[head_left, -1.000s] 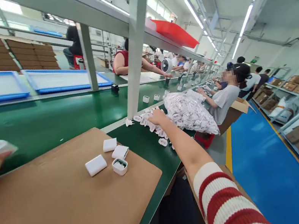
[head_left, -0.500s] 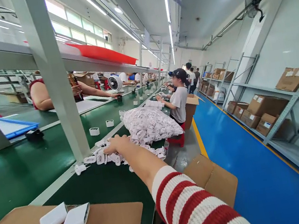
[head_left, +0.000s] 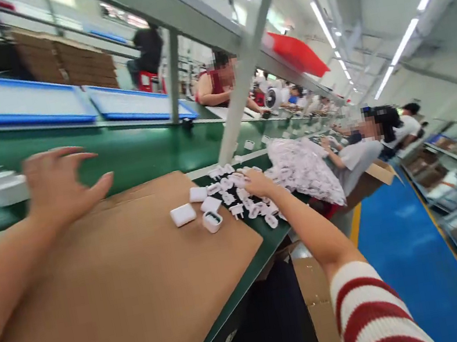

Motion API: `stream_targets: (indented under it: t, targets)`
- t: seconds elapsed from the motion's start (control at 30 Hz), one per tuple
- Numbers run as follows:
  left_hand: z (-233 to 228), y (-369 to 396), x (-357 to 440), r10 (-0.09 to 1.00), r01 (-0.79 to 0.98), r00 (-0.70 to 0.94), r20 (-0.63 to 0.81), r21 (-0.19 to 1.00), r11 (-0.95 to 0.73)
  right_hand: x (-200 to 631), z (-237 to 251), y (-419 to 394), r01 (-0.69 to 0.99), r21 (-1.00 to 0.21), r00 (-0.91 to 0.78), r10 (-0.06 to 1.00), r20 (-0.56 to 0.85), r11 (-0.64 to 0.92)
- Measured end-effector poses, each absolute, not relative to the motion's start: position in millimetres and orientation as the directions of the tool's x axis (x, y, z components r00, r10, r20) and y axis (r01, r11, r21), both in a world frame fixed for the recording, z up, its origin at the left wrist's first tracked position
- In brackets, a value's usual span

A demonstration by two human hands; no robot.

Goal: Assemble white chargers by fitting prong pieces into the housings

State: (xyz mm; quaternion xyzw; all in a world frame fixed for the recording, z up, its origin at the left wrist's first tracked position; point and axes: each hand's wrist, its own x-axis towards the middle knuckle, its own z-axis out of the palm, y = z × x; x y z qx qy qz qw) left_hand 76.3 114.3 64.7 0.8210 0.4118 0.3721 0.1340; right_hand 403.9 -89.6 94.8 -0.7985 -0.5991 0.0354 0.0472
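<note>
My left hand [head_left: 65,185] is open over the green conveyor belt [head_left: 142,157], its fingers spread and slightly blurred. Just left of it on the belt sits a white plastic charger housing [head_left: 4,190] with metal pins on top. My right hand [head_left: 259,183] reaches into a pile of small white plug parts [head_left: 226,183] and touches them. Its fingertips are lost among the parts, so its grip does not show. Between the hands, several white charger housings [head_left: 183,215] lie on a brown cardboard sheet [head_left: 115,309]; the open end of one [head_left: 212,221] faces me.
A clear bag full of white parts [head_left: 302,167] rests beyond the pile. A grey post [head_left: 236,93] rises at the belt's edge. Blue-rimmed trays [head_left: 7,98] line the far side. Co-workers sit along the line, one in a grey shirt [head_left: 364,162] at the right.
The view has swung left and down. My left hand has come into view over the belt, beside a white housing. My right hand is still at the pile of plug parts.
</note>
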Motion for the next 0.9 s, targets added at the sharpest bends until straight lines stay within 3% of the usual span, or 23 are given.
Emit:
stream_targets:
  t: [0.1, 0.2, 0.3, 0.37, 0.67, 0.9]
  targets:
    - [60.5, 114.9, 69.1, 0.769, 0.544, 0.545, 0.335, 0.556, -0.628, 393.6, 71.4, -124.0, 0.963, -0.065, 0.266, 0.962, 0.061, -0.262]
    - [62.0, 99.2, 90.9, 0.619, 0.414, 0.776, 0.119, 0.644, -0.643, 378.7, 39.7, -164.2, 0.929, 0.014, 0.367, 0.927, 0.081, -0.37]
    - [51.7, 74.4, 111.4, 0.454, 0.298, 0.883, 0.118, 0.607, -0.737, 370.9, 16.7, -175.8, 0.911, 0.048, 0.403, 0.908, 0.115, -0.41]
    - [41.0, 62.3, 119.1, 0.419, 0.284, 0.901, 0.114, 0.575, -0.767, 372.5, 12.2, -169.3, 0.914, 0.045, 0.395, 0.908, 0.14, -0.404]
    - [27.8, 60.6, 121.6, 0.424, 0.337, 0.903, 0.072, 0.494, -0.801, 371.1, 37.5, -184.5, 0.909, -0.09, 0.414, 0.853, 0.317, -0.408]
    - [20.7, 59.8, 126.7, 0.582, 0.489, 0.812, 0.041, 0.495, -0.718, 357.1, 41.6, -173.5, 0.954, -0.091, 0.293, 0.949, 0.113, -0.284]
